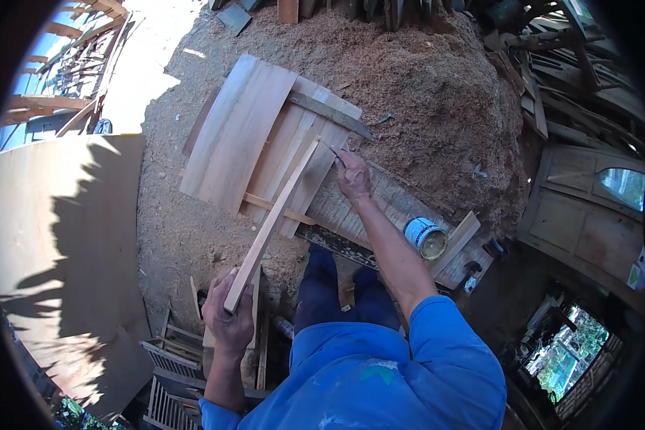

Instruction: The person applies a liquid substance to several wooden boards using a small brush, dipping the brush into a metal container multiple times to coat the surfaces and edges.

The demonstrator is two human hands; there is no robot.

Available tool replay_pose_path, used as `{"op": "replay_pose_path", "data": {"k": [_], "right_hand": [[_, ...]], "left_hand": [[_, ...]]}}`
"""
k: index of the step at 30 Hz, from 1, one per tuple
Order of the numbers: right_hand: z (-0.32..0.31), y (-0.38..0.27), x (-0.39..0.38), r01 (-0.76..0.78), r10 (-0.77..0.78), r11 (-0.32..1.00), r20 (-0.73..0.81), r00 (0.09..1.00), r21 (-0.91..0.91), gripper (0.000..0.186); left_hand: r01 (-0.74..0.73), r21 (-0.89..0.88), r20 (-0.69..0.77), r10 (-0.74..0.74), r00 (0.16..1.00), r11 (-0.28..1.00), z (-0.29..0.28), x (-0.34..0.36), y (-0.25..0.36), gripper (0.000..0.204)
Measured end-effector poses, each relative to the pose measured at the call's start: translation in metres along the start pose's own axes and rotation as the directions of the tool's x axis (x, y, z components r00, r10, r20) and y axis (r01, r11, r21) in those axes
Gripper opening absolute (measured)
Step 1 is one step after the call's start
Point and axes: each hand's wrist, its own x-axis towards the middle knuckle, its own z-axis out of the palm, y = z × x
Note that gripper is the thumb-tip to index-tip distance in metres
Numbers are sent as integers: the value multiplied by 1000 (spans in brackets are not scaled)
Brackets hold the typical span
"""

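Wooden batten slants up in front of the person, its near end grasped in the left hand. By its far end, the right hand pinches a slim item, perhaps a brush. The batten partly hides pale boards; a tin stands on the counter beside a wood offcut, near heaped sawdust.

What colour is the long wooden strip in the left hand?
The wooden strip is pale pinkish tan, seen best in the head view, the only one.
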Motion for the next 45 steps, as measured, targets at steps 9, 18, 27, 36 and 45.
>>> {"op": "replay_pose_path", "data": {"k": [9, 18, 27, 36, 45], "right_hand": [[-37, -23, -8, 252, -253, 946, 22, 967, -203, 34], [-11, 13, 28, 234, -238, 874, 45, 970, -426, 37], [-16, 25, 48, 138, -135, 983, 34, 990, -120, 28], [-32, 24, 62, 154, -136, 988, 331, 934, -27, 27], [-42, 12, 41, 170, -191, 981, 354, 916, 89, 29]], "left_hand": [[-74, 39, -8, 75, 997, 996, 3, 0, 3, 36], [-39, -23, -30, 38, 999, 999, 5, -5, 1, 28], [-32, -38, -19, 32, 999, 999, 0, -6, -7, 35], [-62, -35, -22, 61, 998, 997, 0, -6, -9, 37], [-98, 20, -7, 98, 995, 995, 5, -2, 1, 35]]}}
